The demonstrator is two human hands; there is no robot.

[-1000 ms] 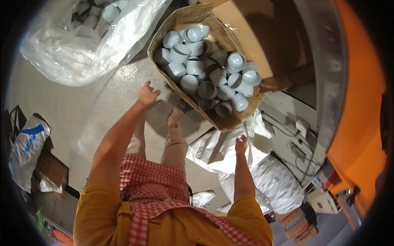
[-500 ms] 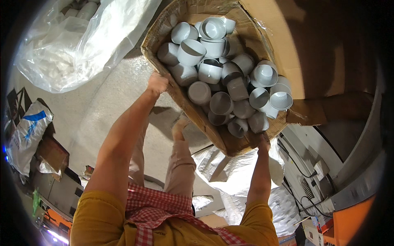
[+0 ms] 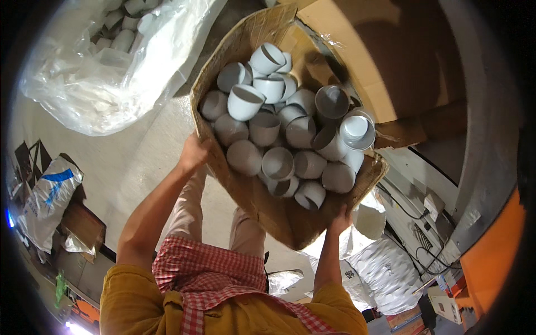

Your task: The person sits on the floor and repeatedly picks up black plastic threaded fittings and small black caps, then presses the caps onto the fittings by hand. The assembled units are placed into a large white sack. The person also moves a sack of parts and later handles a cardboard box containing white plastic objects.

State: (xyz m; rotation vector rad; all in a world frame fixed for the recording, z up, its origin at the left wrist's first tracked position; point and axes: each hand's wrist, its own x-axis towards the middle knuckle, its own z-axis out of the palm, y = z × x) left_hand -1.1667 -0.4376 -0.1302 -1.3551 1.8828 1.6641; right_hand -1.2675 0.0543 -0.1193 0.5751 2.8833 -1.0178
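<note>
A worn brown cardboard box [image 3: 296, 228] is held up before me, its open top facing me. Inside lie several pale grey plastic cups [image 3: 245, 103], heaped at all angles, some nested in one another. My left hand [image 3: 195, 152] is closed on the box's left side, fingers partly hidden by the cardboard. At the near right corner, my right hand [image 3: 339, 220] grips the box from the outside; most of its fingers are out of sight.
At the upper left is a clear plastic bag [image 3: 106, 109] holding similar grey cups. A large cardboard sheet or carton [image 3: 357, 44] stands beyond the box. White sacks [image 3: 385, 273] and black cables [image 3: 421, 254] lie at the right, near an orange panel [image 3: 494, 251]. Left stands a silvery packet [image 3: 47, 206].
The box has come closer to me, its near corner lower in view, with both hands still on it. The cups inside have shifted and tumbled.
</note>
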